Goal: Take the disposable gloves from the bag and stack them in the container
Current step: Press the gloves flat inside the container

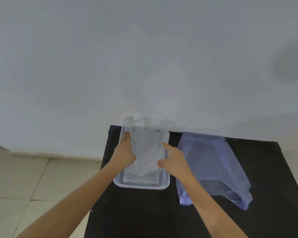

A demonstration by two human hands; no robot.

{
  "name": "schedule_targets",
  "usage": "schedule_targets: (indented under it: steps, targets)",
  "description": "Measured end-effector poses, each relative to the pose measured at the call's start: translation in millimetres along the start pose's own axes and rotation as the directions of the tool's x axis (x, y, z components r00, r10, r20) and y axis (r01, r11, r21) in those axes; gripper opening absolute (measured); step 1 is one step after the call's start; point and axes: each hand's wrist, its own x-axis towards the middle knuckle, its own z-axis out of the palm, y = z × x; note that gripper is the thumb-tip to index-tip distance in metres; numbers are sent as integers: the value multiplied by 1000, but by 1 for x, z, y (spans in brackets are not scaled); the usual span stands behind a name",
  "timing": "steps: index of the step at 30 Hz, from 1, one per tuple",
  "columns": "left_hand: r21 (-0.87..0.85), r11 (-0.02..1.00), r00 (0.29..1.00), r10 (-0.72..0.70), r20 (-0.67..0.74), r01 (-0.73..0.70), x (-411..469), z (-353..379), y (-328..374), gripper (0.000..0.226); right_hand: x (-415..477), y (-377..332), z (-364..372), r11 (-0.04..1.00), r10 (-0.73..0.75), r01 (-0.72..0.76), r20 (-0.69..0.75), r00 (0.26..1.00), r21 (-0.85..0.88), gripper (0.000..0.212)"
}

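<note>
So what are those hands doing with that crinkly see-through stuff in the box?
A person is putting thin clear disposable gloves into a clear plastic container on a black table. The left hand lies flat along the left side of the top glove, and the right hand presses on its right side, smoothing it onto the pile. The glove's fingers stick out past the far end of the container. The bluish bag lies on the table to the right, with what may be more gloves inside.

At frame centre I see a clear container (pixel 120 183) on the black table (pixel 144 213), translucent gloves (pixel 147 152) draped inside. My left hand (pixel 125 152) and right hand (pixel 175 162) lie flat on them. A bluish bag (pixel 212 165) lies right of it.
</note>
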Motion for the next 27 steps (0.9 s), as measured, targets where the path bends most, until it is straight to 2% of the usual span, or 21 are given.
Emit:
schedule_targets:
  steps: [3,9,27]
  targets:
    - [32,999,1000,-21,-10,21,2,10,-1,91,7,1,11,993,-26,28,13,1000,-115,51]
    - [78,995,998,-54,-27,56,1,23,-1,89,24,10,29,960,15,-13,5,1000,-279,31]
    - [97,988,993,-117,-19,118,-1,40,-3,89,28,20,48,923,-18,17,3,1000,-384,29]
